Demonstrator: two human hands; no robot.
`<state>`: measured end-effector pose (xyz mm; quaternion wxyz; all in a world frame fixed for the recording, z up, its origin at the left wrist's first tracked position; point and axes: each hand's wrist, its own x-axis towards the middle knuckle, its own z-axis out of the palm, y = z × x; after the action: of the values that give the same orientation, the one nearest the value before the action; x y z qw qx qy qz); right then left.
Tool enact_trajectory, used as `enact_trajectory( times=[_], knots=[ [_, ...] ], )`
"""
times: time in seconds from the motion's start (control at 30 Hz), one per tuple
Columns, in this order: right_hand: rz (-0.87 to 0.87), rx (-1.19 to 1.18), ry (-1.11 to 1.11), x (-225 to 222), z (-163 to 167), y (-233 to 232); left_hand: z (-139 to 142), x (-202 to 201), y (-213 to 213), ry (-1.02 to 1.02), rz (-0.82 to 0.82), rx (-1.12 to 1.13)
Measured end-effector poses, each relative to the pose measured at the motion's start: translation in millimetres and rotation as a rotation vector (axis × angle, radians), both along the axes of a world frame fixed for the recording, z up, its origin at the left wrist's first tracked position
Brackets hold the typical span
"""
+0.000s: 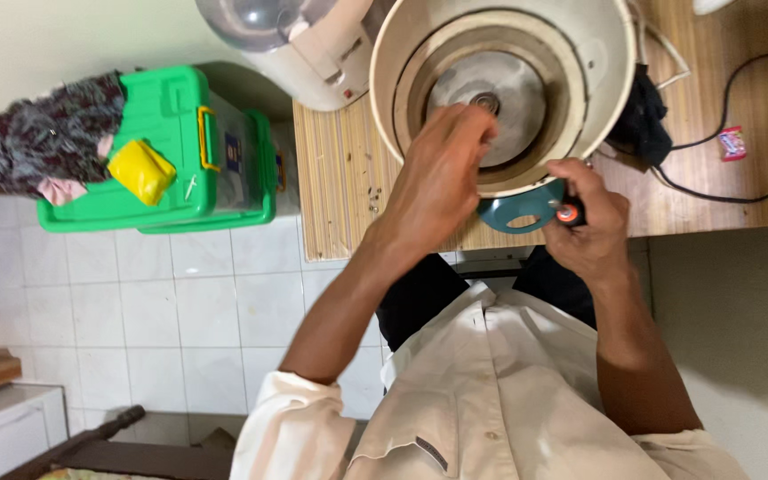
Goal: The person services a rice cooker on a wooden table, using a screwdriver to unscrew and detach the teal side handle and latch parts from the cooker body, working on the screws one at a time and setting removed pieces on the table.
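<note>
shirt (508,391) | left hand (442,173) inside cooker (606,80) | right fingers (580,191) perhaps gripping switch (567,213)

One view only — I am watching through the head-worn camera, looking steeply down past the person's chest at a wooden table (340,178) and tiled floor (180,311). It is sitting close — the cream cooker body (597,71) is filling the upper frame.
</note>
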<state>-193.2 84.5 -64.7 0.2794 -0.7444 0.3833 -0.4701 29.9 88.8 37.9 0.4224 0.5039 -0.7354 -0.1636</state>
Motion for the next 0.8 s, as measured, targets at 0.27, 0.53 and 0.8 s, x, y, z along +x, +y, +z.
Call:
enact_trajectory(
  times=[0.27, 0.53, 0.8],
  knots=[
    [0.030, -0.046, -0.014, -10, 8, -13, -1, -38, -66, -0.040, -0.384, 0.511],
    [0.109, -0.081, -0.116, -14, 13, -20, -16, -52, -77, 0.022, -0.366, 0.637],
    [0.067, -0.033, -0.116, -10, 11, -17, -21, -41, -75, 0.378, -0.451, 0.847]
  ],
)
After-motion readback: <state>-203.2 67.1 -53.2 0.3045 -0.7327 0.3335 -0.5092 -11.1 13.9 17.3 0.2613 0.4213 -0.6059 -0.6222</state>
